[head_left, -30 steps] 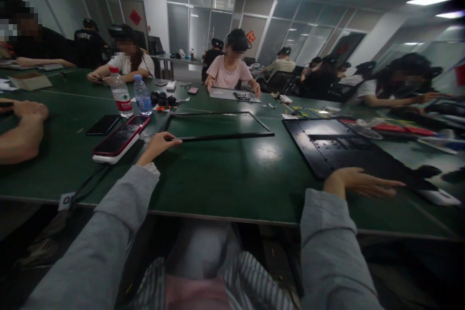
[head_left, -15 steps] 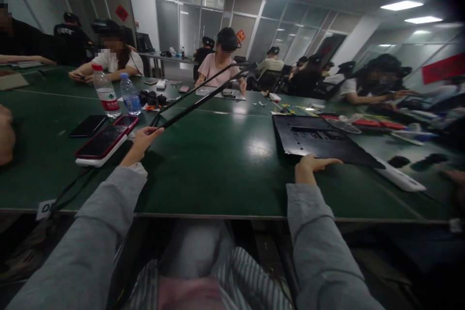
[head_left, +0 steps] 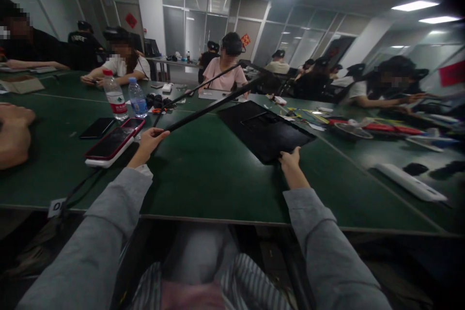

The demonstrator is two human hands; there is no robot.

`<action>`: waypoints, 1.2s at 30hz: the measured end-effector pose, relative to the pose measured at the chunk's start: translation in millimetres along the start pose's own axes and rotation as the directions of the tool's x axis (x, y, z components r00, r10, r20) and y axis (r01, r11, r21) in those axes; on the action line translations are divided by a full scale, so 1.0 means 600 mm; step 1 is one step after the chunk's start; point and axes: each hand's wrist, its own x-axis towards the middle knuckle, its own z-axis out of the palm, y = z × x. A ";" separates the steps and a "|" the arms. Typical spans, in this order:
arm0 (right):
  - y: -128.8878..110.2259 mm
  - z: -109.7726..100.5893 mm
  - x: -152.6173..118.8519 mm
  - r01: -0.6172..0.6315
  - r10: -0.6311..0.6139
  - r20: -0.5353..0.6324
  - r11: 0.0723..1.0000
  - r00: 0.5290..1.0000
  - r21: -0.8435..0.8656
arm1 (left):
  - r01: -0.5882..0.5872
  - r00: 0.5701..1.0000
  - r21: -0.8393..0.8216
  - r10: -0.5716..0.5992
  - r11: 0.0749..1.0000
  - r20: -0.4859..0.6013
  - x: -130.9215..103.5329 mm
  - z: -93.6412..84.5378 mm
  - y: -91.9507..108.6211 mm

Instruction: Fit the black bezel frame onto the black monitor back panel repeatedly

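Observation:
My left hand [head_left: 148, 146] is closed on the near corner of a thin black frame [head_left: 212, 107]. The frame slants up and away over the table, with open space between its two long bars. My right hand [head_left: 292, 165] grips the near edge of a flat black panel [head_left: 279, 140], thumb on the rim. A rectangular recess shows in the panel's upper face. The panel is tilted, low over the green table [head_left: 210, 174], right of the frame; whether it touches the table I cannot tell.
Left of my left hand lie a red-edged phone [head_left: 111, 141] on a white block and a dark phone [head_left: 97, 128]. Two bottles stand behind, one red-capped [head_left: 115, 99], one blue-capped [head_left: 138, 99]. A white bar [head_left: 410, 181] lies at right. Other people sit around the table.
The black panel has come left with my right hand, away from the white bar, and turned nearer the frame. My left hand still holds the frame. The view has shifted slightly.

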 end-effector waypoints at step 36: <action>-0.002 0.067 0.012 0.326 -0.316 0.083 0.909 0.945 -0.260 | -0.559 0.802 0.461 0.307 0.689 0.512 0.042 0.042 -0.064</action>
